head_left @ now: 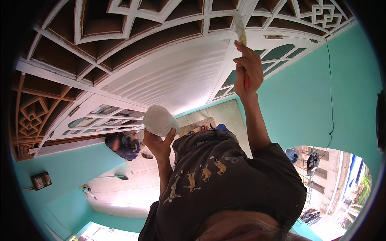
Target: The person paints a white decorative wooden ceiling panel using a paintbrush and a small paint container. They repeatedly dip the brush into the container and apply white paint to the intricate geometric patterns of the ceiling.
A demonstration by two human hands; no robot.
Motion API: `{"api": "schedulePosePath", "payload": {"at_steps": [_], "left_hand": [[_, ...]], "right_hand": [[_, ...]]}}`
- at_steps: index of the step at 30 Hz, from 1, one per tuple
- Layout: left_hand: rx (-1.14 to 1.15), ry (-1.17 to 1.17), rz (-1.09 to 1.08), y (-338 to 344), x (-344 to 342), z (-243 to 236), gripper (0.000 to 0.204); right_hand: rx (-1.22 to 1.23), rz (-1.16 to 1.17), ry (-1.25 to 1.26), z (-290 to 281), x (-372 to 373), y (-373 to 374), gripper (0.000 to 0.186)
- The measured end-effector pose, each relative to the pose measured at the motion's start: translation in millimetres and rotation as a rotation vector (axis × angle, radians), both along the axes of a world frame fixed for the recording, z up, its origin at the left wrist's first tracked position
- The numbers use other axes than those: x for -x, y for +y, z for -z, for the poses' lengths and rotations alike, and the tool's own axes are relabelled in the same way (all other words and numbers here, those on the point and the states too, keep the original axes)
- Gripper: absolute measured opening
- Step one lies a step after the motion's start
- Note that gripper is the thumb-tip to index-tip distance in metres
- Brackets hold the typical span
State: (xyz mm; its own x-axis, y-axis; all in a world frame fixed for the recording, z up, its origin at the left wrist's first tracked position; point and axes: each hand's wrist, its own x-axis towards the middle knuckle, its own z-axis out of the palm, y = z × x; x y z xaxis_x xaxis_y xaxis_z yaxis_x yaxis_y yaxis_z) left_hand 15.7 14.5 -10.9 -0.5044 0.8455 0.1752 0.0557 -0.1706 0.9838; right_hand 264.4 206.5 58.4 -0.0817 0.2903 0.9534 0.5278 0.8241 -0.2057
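Note:
My right hand [249,70] is raised and closed round a paintbrush [240,29], whose red handle shows below the fingers. The bristles meet, or come very near, a white bar of the carved wooden lattice [207,18] above the door; actual contact is hard to make out. Lower and to the left, my left hand [159,144] grips a white tub [159,120] from below and the side. What the tub holds is hidden from this angle. White paint covers the front bars of the lattice, while its recesses look dark brown.
My feet are on a wooden plank or bench [197,126] above the tiled floor. Another person [124,145] crouches by the lower left door panel. A broom [120,176] lies on the floor. A black cable [330,80] hangs down the turquoise wall [297,96] at right.

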Motion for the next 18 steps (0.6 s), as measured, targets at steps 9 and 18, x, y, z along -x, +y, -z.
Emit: {"api": "schedulePosePath", "payload": {"at_steps": [9,18], "left_hand": [[-0.024,0.014,-0.015,-2.0,0.6,-2.8,0.066],[-0.017,0.015,0.012,-0.6,3.9,4.8,0.070]], "right_hand": [[0.047,-0.010,0.072,-5.7,-6.0,-20.5,0.014],[0.082,-0.009,-0.042,-2.7,-5.7,-14.3,0.016]]}}
